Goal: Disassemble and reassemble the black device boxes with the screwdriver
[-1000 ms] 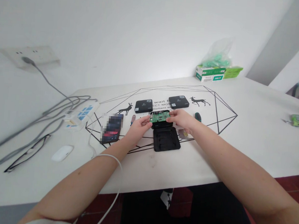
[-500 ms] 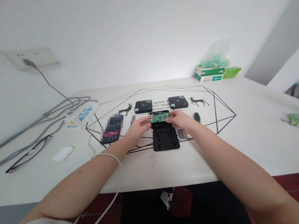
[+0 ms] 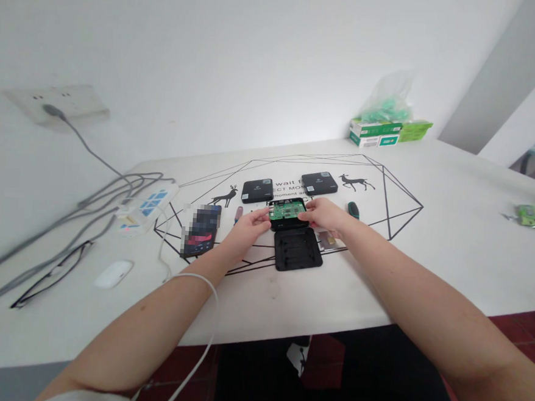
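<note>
A green circuit board point(image 3: 287, 210) sits in the black lower shell point(image 3: 288, 226) of an opened set-top box. My left hand point(image 3: 253, 225) holds the left edge of the board and shell between thumb and fingers. On the right side, my right hand point(image 3: 321, 213) grips the same board, its thumb over the corner and its fingers behind. Closer to me lies the black cover point(image 3: 297, 249), inner side up, against the shell's front edge. Partly under my right wrist is a small clear bag point(image 3: 329, 240) whose contents I cannot make out.
Two closed black boxes point(image 3: 258, 190) point(image 3: 319, 183) lie behind my hands. A screwdriver point(image 3: 238, 214) and a phone point(image 3: 201, 231) are left; a green-black tool point(image 3: 353, 209) is right. Glasses point(image 3: 51, 276), a white case point(image 3: 114, 273) and a power strip point(image 3: 145, 210) with cables lie farther left.
The circuit board has dropped slightly and now lies flatter inside the black shell. Both hands have stayed at its sides, with only small finger shifts.
</note>
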The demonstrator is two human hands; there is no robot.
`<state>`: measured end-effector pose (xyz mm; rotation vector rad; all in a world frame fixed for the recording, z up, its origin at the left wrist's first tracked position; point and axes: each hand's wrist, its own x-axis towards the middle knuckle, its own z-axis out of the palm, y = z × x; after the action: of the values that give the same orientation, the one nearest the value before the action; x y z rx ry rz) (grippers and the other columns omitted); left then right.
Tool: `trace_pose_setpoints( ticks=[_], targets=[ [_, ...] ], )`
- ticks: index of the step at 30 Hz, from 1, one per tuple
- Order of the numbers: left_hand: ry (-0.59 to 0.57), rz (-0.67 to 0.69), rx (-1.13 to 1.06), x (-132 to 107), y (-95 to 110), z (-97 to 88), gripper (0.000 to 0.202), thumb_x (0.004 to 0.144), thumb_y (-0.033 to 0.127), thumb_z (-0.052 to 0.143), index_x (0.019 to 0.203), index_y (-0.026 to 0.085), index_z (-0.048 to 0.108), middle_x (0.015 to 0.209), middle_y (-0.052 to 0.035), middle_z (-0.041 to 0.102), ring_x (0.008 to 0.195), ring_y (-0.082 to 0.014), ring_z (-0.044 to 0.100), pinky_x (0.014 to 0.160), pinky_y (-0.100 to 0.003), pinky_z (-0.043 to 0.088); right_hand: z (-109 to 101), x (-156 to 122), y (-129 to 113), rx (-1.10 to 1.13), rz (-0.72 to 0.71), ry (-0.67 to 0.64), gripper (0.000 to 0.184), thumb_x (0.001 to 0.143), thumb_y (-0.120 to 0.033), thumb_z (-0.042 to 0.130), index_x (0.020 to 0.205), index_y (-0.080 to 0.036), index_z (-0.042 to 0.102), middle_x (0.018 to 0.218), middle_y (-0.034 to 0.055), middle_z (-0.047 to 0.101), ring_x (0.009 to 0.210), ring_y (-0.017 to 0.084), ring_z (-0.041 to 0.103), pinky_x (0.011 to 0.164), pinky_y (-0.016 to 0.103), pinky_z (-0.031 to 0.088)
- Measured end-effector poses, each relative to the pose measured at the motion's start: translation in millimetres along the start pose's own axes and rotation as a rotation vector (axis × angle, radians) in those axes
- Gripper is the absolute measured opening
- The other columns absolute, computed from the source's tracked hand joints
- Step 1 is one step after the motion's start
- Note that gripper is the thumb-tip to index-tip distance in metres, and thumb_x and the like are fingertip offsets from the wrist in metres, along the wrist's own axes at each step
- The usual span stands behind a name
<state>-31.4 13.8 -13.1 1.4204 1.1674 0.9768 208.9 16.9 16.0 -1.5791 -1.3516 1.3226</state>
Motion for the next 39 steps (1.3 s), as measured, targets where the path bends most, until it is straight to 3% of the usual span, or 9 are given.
trace_pose_setpoints(
  ticks=[9,15,19,22,26,31,34,36,39],
  targets=[
    [-0.002,-0.034,0.003,-4,7,1.7,0.064,0.070,0.032,0.083,0.131,0.014,0.075,0.117,-0.0101,0.079,0.104,-0.0237,0.069,0.106,-0.040,0.046,-4,0,0,-0.098,0.004,0.009,0.027,0.079,-0.025,0.089,0.088,-0.016,0.065,0.059,-0.0054,0.054,0.050,0.009,0.045,0.051,0.024,0.037],
    [-0.031,-0.056,0.005,-4,8,0.2,0.071,0.068,0.036,0.085,0.134,0.014,0.074,0.105,-0.0075,0.079,0.100,-0.0225,0.069,0.104,-0.038,0.046,-4,1,3,-0.339,-0.101,0.050,0.020,0.090,-0.022,0.075,0.075,-0.017,0.062,0.056,-0.0067,0.047,0.050,0.008,0.040,0.051,0.025,0.031],
    [-0.025,-0.060,0.021,-4,7,0.6,0.068,0.069,0.037,0.083,0.133,0.015,0.074,0.096,-0.0048,0.078,0.096,-0.0216,0.067,0.099,-0.036,0.046,-5,0,1,-0.530,-0.131,0.095,0.013,0.091,-0.029,0.075,0.089,-0.017,0.069,0.071,-0.0009,0.063,0.059,0.012,0.053,0.056,0.026,0.038],
    [-0.025,-0.054,0.046,-5,8,0.7,0.066,0.071,0.037,0.083,0.132,0.015,0.075,0.093,-0.0034,0.076,0.092,-0.0199,0.066,0.095,-0.035,0.046,-6,-1,-2,-0.654,-0.154,0.123,0.018,0.090,-0.031,0.077,0.100,-0.016,0.073,0.092,0.0074,0.075,0.078,0.018,0.066,0.069,0.027,0.046],
    [-0.028,-0.063,0.078,-6,9,0.4,0.066,0.071,0.039,0.083,0.131,0.014,0.074,0.090,-0.0021,0.073,0.083,-0.0175,0.062,0.086,-0.032,0.046,-4,-2,-5,-0.716,-0.160,0.137,0.023,0.091,-0.031,0.077,0.107,-0.015,0.075,0.108,0.0141,0.078,0.097,0.025,0.072,0.081,0.030,0.048],
    [-0.019,-0.054,0.112,-7,10,0.7,0.059,0.073,0.039,0.082,0.126,0.015,0.076,0.084,-0.0011,0.071,0.077,-0.0164,0.060,0.078,-0.030,0.046,-9,-5,-10,-0.774,-0.163,0.126,0.026,0.095,-0.036,0.072,0.109,-0.014,0.076,0.109,0.0165,0.080,0.102,0.028,0.073,0.082,0.031,0.048],
    [-0.005,-0.040,0.134,-7,9,1.1,0.053,0.074,0.038,0.082,0.122,0.016,0.077,0.079,-0.0004,0.069,0.073,-0.0163,0.059,0.074,-0.029,0.046,-27,-10,-15,-0.893,-0.194,0.065,0.028,0.094,-0.037,0.072,0.109,-0.014,0.075,0.109,0.0175,0.079,0.101,0.029,0.072,0.078,0.033,0.047],
    [0.000,-0.025,0.142,-7,9,1.6,0.049,0.074,0.037,0.081,0.119,0.017,0.078,0.075,0.0002,0.067,0.070,-0.0163,0.059,0.071,-0.028,0.045,-42,-17,-17,-0.977,-0.203,-0.064,0.032,0.088,-0.038,0.079,0.110,-0.015,0.075,0.111,0.0161,0.078,0.098,0.030,0.072,0.075,0.033,0.046],
    [0.027,-0.013,0.167,-9,9,2.9,0.045,0.076,0.034,0.079,0.118,0.017,0.077,0.070,0.0015,0.063,0.063,-0.0149,0.055,0.066,-0.027,0.042,-59,-27,-17,-1.042,-0.127,-0.300,0.058,0.068,-0.035,0.094,0.118,-0.019,0.072,0.113,0.0114,0.078,0.094,0.028,0.072,0.071,0.032,0.046]
  ],
)
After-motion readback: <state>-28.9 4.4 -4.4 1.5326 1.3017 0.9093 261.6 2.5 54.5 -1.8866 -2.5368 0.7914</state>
